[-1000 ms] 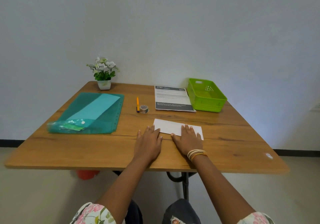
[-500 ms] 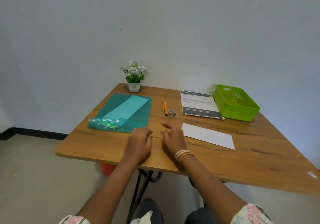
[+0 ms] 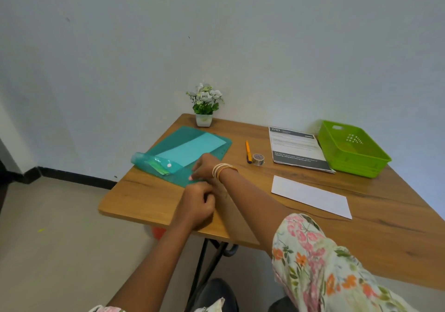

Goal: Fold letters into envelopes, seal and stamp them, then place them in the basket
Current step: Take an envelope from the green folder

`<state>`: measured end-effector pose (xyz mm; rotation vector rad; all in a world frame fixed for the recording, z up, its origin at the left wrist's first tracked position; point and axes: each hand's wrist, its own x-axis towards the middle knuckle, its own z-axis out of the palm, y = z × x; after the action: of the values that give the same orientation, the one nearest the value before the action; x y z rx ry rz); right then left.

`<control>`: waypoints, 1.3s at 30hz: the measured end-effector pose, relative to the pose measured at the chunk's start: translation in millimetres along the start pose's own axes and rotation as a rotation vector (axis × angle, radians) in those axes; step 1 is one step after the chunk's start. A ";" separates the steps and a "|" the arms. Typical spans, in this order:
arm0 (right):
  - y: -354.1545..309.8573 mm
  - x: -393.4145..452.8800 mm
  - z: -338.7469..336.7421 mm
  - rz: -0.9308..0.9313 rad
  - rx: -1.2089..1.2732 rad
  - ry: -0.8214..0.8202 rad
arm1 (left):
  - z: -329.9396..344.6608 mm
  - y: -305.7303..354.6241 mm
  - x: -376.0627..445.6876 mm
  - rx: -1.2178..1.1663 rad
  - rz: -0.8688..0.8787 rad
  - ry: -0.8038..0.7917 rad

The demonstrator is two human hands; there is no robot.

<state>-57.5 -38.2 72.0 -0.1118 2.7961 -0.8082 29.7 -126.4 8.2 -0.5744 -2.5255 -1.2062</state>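
Right hand: we saw the right hand [image 3: 204,167], bangles at the wrist, reached across to the near corner of the teal folder [image 3: 190,150]; whether its fingers gripped the edge, we could not tell.
Left hand: the left hand [image 3: 196,205] hovered just below that corner, fingers loosely curled, holding nothing.
Letter: the folded white letter [image 3: 310,196] lay flat on the wooden table [image 3: 385,239], apart from both hands.
Basket: the green basket [image 3: 354,152] stood at the far right, beside a printed sheet [image 3: 297,147].
Between: an orange pen [image 3: 248,151] and a tape roll [image 3: 258,159].
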 end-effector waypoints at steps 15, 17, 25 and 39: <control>106.7 -58.7 -55.2 -0.129 -0.166 0.259 | -37.3 3.0 25.3 -0.029 -0.173 0.548; 111.7 -71.6 -52.6 -0.193 -0.244 0.277 | -40.3 4.4 34.9 -0.066 -0.218 0.379; 128.3 -113.6 -25.1 -0.154 -0.441 0.217 | -22.1 3.0 30.8 0.276 -0.246 -0.304; 128.9 -137.4 -0.2 -0.110 -0.465 0.217 | -5.7 -8.6 26.9 0.231 -0.468 0.179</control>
<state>74.6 89.5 30.2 -0.2712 3.1565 -0.1826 2.5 -129.6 17.0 0.1837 -2.6672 -1.0189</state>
